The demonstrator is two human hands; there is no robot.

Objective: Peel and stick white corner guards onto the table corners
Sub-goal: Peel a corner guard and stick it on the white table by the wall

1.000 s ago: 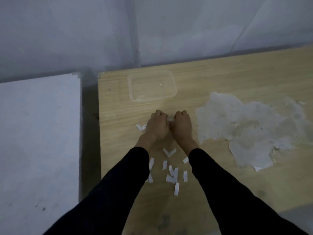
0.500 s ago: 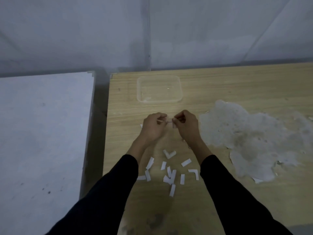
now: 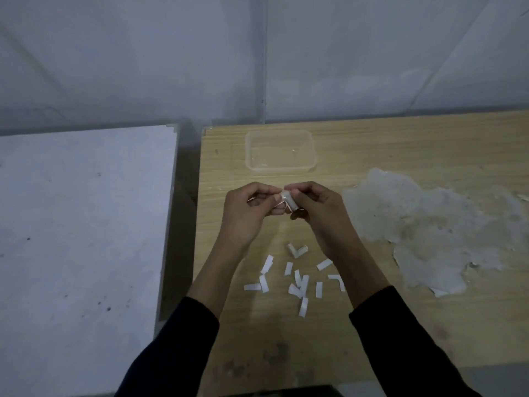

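On the wooden table [image 3: 372,156], with the clear plastic tub [image 3: 280,151] at the back, I'd lifted both hands off the surface since a second ago. My left hand [image 3: 249,216] and right hand [image 3: 317,207] were both pinched on one white corner guard [image 3: 287,199] held just above the table, so I reckon the backing was coming off. A spare guard [image 3: 297,250] and peeled paper strips [image 3: 297,285] lay below. Nothing stuck on a corner yet.

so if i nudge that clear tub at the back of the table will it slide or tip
The clear tub would probably slide: it looks shallow, wide and flat-bottomed on the smooth wooden table. It seems thin-walled and nearly empty, so likely very light.
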